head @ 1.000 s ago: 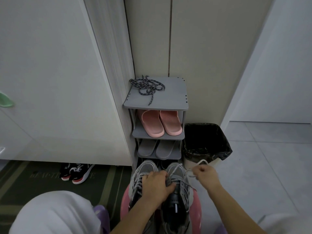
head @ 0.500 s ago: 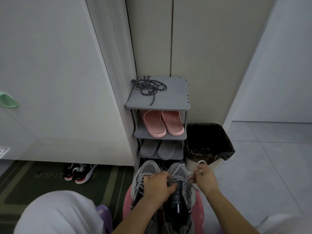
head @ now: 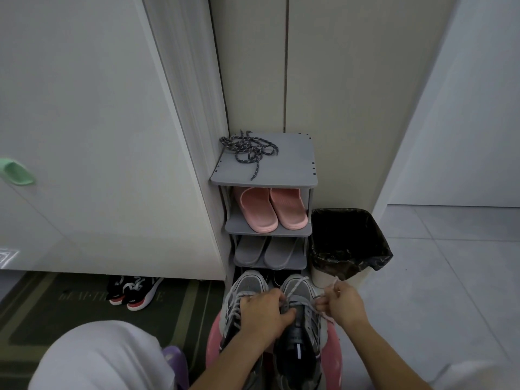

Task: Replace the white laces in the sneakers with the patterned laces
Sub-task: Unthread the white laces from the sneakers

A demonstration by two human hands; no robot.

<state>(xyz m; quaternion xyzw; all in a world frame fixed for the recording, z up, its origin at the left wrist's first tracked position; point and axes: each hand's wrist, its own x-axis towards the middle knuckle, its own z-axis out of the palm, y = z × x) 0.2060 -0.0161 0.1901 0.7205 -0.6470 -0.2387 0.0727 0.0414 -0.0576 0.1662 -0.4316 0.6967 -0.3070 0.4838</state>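
Two grey sneakers stand side by side on a pink stool (head: 333, 350) in front of me. My left hand (head: 263, 312) lies over the left sneaker (head: 247, 285) and grips the tongue area of the right sneaker (head: 299, 291). My right hand (head: 340, 304) pinches the white lace (head: 292, 288) just right of that shoe and holds it out to the side. The dark patterned laces (head: 249, 150) lie in a loose heap on the top of the grey shoe rack (head: 292, 170).
Pink slippers (head: 271, 208) and grey slippers (head: 264, 250) fill the rack's shelves. A bin with a black liner (head: 347, 243) stands right of the rack. Black-and-red sneakers (head: 132, 289) sit on a dark mat under the white cabinet at left. My knee (head: 98, 356) is at lower left.
My right hand has moved back to the right and slightly down, drawing the white lace away from the right sneaker. My left hand has stayed on the shoes.
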